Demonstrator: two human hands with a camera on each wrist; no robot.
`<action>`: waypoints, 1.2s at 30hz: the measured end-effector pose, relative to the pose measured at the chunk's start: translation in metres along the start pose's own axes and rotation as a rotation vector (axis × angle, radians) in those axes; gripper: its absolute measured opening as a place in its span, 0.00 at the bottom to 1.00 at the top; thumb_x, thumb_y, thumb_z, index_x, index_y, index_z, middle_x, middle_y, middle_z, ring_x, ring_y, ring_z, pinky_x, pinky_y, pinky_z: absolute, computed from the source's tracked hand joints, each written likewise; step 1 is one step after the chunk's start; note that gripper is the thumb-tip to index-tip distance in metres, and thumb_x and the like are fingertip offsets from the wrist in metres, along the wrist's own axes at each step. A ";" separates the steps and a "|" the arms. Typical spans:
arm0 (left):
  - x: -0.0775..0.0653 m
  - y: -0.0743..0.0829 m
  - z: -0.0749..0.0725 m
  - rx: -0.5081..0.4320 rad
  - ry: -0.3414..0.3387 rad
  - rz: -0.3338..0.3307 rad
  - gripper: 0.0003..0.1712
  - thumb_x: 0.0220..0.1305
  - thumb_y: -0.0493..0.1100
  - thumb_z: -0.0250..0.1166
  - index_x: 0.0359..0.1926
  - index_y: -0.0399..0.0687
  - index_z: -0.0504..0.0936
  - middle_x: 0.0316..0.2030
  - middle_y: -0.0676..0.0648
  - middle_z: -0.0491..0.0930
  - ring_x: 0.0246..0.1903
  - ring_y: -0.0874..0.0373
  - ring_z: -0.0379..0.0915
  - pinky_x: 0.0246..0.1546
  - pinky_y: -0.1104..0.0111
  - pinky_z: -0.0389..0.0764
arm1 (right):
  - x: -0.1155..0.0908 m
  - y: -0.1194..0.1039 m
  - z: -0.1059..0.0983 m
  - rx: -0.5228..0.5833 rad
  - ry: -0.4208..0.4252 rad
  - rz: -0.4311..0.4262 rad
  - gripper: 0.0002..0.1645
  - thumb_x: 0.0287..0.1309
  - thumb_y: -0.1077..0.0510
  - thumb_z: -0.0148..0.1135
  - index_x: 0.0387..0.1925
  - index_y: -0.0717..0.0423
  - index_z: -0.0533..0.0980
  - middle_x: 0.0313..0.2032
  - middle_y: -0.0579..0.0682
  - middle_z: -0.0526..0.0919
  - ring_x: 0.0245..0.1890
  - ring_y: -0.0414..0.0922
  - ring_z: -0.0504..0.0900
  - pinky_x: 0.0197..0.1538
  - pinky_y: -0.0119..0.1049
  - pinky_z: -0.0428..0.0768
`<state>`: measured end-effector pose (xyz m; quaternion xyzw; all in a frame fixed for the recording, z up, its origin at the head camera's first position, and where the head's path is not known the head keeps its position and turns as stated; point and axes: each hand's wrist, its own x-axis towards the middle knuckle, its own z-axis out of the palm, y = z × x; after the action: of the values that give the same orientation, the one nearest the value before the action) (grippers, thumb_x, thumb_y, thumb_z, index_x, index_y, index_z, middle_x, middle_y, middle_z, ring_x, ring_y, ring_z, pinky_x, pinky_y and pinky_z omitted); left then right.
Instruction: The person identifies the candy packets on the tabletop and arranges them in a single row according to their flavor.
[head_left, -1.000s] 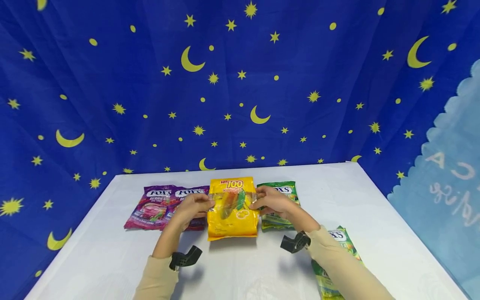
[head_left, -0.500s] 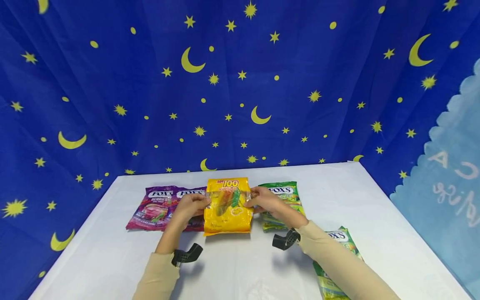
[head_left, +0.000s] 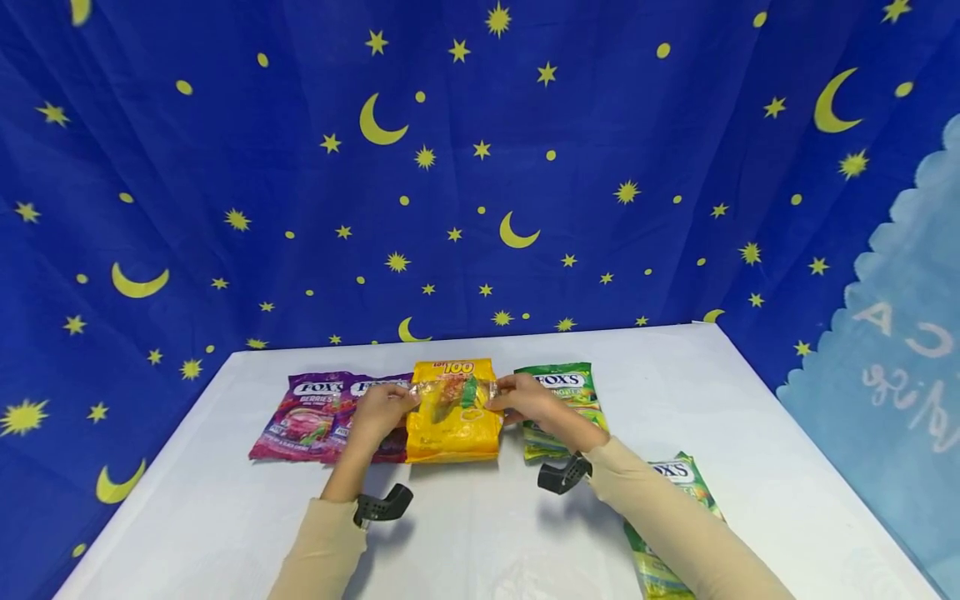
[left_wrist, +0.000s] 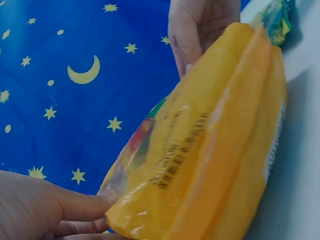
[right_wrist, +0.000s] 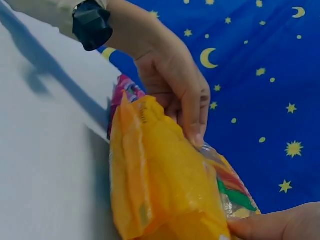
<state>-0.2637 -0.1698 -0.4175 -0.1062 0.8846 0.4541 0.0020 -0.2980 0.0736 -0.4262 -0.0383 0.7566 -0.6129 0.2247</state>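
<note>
Between both hands is a yellow Lot 100 gummy candy bag (head_left: 453,429) with a clear window. My left hand (head_left: 384,408) pinches its left edge, thumb on the front, as the left wrist view shows with the bag (left_wrist: 200,150) close up. On the opposite edge my right hand (head_left: 531,397) pinches it the same way. Purple Fox's berries candy bags (head_left: 303,421) lie to the left, the nearer one partly behind the left hand. Beside the right hand lie green Fox's candy bags (head_left: 558,381), partly covered by that hand.
More green Fox's bags (head_left: 660,567) lie at the front right of the white table (head_left: 465,542), partly under the right forearm. A blue curtain (head_left: 450,183) with stars and moons hangs behind the table's far edge.
Both hands have moved the yellow candy bag slightly left and lower, toward the purple bags. It now looks tilted back more, and its front appears foreshortened. The other bags stay put.
</note>
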 end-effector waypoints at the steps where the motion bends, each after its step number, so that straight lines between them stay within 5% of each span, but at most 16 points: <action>1: 0.000 0.000 0.001 0.037 0.008 0.001 0.16 0.64 0.44 0.65 0.42 0.31 0.81 0.34 0.40 0.81 0.29 0.52 0.76 0.31 0.64 0.78 | 0.000 0.001 0.000 -0.006 0.001 -0.005 0.36 0.58 0.64 0.64 0.65 0.72 0.62 0.51 0.61 0.75 0.40 0.48 0.82 0.40 0.41 0.83; 5: 0.002 -0.001 0.004 0.109 0.026 0.005 0.16 0.65 0.45 0.64 0.42 0.33 0.82 0.32 0.42 0.79 0.29 0.53 0.71 0.30 0.65 0.73 | 0.000 0.003 0.001 -0.006 0.007 -0.019 0.33 0.60 0.64 0.64 0.63 0.73 0.64 0.49 0.61 0.76 0.41 0.49 0.82 0.41 0.41 0.83; 14: -0.004 -0.003 0.005 0.133 0.091 0.105 0.14 0.63 0.45 0.66 0.34 0.34 0.82 0.27 0.43 0.80 0.24 0.54 0.71 0.24 0.67 0.73 | -0.005 0.005 0.001 0.010 0.011 -0.031 0.30 0.61 0.61 0.64 0.61 0.71 0.68 0.53 0.61 0.78 0.45 0.51 0.82 0.44 0.41 0.83; 19: -0.006 -0.003 0.003 0.140 0.089 0.107 0.15 0.64 0.44 0.65 0.36 0.33 0.83 0.29 0.42 0.80 0.24 0.54 0.72 0.24 0.66 0.75 | -0.011 0.004 -0.002 0.038 -0.009 -0.067 0.29 0.62 0.62 0.61 0.61 0.72 0.68 0.56 0.63 0.75 0.49 0.54 0.80 0.46 0.43 0.82; 27: -0.011 0.006 0.002 0.132 0.084 0.088 0.25 0.67 0.43 0.62 0.57 0.28 0.73 0.46 0.32 0.79 0.44 0.42 0.77 0.44 0.55 0.80 | -0.024 0.007 -0.013 0.116 -0.050 -0.093 0.31 0.65 0.63 0.58 0.64 0.75 0.62 0.59 0.68 0.71 0.54 0.60 0.77 0.52 0.46 0.79; 36: -0.032 0.042 0.017 0.107 0.053 0.291 0.25 0.66 0.41 0.62 0.59 0.29 0.73 0.56 0.30 0.73 0.58 0.37 0.67 0.59 0.47 0.68 | -0.045 0.007 -0.037 0.067 -0.030 -0.143 0.31 0.68 0.61 0.54 0.67 0.73 0.59 0.62 0.70 0.67 0.56 0.63 0.74 0.55 0.49 0.77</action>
<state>-0.2423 -0.1261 -0.3907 0.0115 0.9134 0.3987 -0.0814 -0.2710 0.1242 -0.4137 -0.0939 0.7277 -0.6516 0.1926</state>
